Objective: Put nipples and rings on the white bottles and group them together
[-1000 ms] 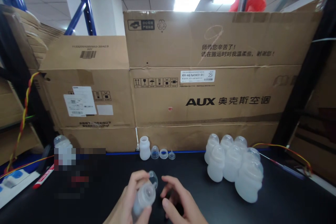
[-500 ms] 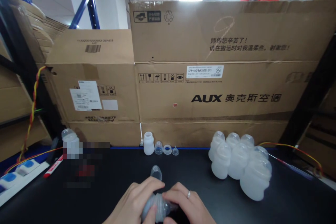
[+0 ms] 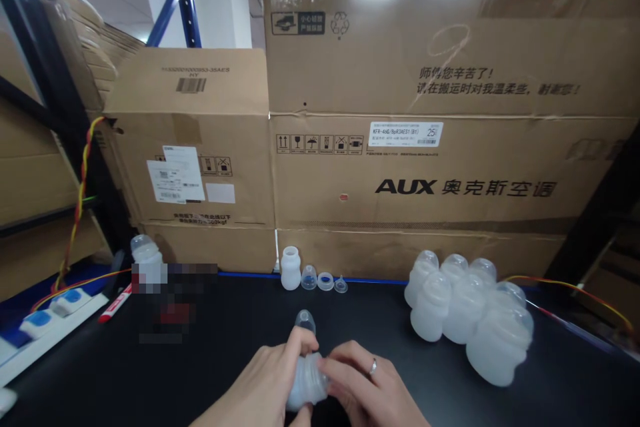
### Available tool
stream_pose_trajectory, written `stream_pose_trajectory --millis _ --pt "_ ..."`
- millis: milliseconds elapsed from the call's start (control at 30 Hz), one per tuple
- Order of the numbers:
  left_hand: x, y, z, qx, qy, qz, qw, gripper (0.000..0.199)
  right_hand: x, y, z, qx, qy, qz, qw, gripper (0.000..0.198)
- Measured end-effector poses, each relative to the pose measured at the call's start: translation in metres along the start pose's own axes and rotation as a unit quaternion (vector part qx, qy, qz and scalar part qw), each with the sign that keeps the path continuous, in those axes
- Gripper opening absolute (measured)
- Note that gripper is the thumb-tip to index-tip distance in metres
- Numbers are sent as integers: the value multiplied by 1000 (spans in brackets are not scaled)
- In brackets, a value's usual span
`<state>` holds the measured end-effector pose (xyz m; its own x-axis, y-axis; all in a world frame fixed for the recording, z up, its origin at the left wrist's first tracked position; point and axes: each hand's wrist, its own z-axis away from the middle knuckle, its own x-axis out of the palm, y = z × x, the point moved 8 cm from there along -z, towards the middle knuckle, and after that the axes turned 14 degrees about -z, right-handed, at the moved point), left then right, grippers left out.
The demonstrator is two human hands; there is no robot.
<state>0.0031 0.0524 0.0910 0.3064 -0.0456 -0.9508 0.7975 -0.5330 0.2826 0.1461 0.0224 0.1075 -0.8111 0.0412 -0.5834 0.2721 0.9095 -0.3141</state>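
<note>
My left hand (image 3: 273, 373) is wrapped round a frosted white baby bottle (image 3: 301, 383), which lies tilted on its side low in the view, its top end pointing right. The fingers of my right hand (image 3: 367, 380) are closed on the bottle's collar end and hide the nipple. On the black table just beyond my left hand stands a clear dome cap (image 3: 305, 322). Farther back, in a row, are an open empty bottle (image 3: 291, 269), another clear cap (image 3: 309, 277), a collar ring (image 3: 325, 281) and a nipple (image 3: 341, 285).
Several capped bottles (image 3: 465, 307) stand grouped at the right. Another capped bottle (image 3: 147, 257) is at the far left, near a red marker (image 3: 115, 303) and a white power strip (image 3: 70, 323). A large cardboard sheet (image 3: 320, 213) walls off the back. Yellow-red wires (image 3: 83, 193) hang at left.
My right fingers have closed over the nipple end, which showed between my hands before. The bottle has shifted slightly in my grip. The whole view has swung a little left.
</note>
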Motion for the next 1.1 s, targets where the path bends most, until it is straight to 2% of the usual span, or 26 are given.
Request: stream_pose_trajectory --millis 100,233,367,533,633,733,833,900,1000,1100 --pt "-9 4 3 -44 -40 12 998 46 -8 -13 -7 -29 3 58 998 28" --pt "-10 5 6 -54 -84 54 994 48 -11 -25 -12 -63 -4 96 993 31" --pt "4 -3 2 -16 -61 85 994 58 -5 -13 -8 -30 -7 37 999 28" --pt "21 -7 2 9 -47 35 998 64 0 6 0 70 -24 61 995 52" --pt "20 -8 4 15 -26 35 999 69 -6 11 2 107 -16 14 994 47" --pt "21 -11 5 32 -9 38 999 77 -3 6 0 70 -50 -27 996 56" --pt "27 -15 3 51 13 27 998 88 6 6 0 54 -78 -8 995 45" --pt "32 -15 2 66 22 19 997 89 11 11 1 76 -76 5 994 51" --pt "34 -6 2 84 47 -7 995 78 20 20 8 121 -79 11 989 64" --pt "29 7 8 85 89 -48 991 66 35 39 26 250 -90 -47 963 66"
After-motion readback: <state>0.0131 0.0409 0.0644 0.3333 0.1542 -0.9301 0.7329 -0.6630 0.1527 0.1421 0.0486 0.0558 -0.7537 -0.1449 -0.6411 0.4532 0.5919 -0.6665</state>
